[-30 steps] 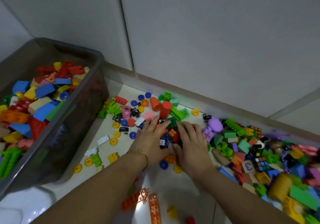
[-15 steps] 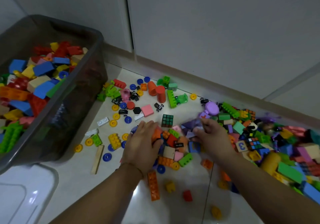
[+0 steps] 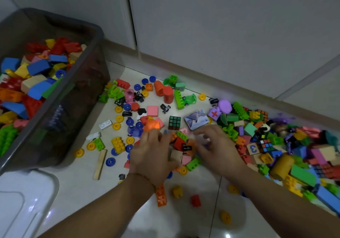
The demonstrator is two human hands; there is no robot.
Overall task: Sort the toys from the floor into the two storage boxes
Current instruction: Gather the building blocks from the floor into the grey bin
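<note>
My left fingers (image 3: 146,136) lie loosely bent against the near-left side of a small heap of bricks (image 3: 185,146). Whether they pinch any piece I cannot tell, because the blur hides it. My right fingers (image 3: 206,132) are spread wide and smeared with motion over the heap's right side, holding nothing that I can see. So my left hand (image 3: 150,155) and right hand (image 3: 220,151) flank the heap, which sits on the floor (image 3: 184,219) between them. It has a red brick (image 3: 179,143) on top, a green brick (image 3: 182,135) behind it, and a tan wooden block (image 3: 175,156) toward me.

I judge these pieces light, hard and smooth, so they will slide over one another and squirt out of a loose scoop. Nothing here looks fragile, so I can squeeze firmly. The best hold, I think, is both palms pressed in from the sides, low at the floor, with fingertips under the outer pieces, lifting the lot as one clump. The wooden block is likely the heaviest, and its flat faces make it a good anchor.

Just beyond the heap stand a small puzzle cube (image 3: 174,122) and a whale picture tile (image 3: 196,119), apart from my hands. The yellow wheels (image 3: 116,126) scattered to the left would roll if nudged. Well to the left is the grey storage box (image 3: 82,99), already holding many bricks, and the big pile of mixed toys (image 3: 294,155) lies to the right
</note>
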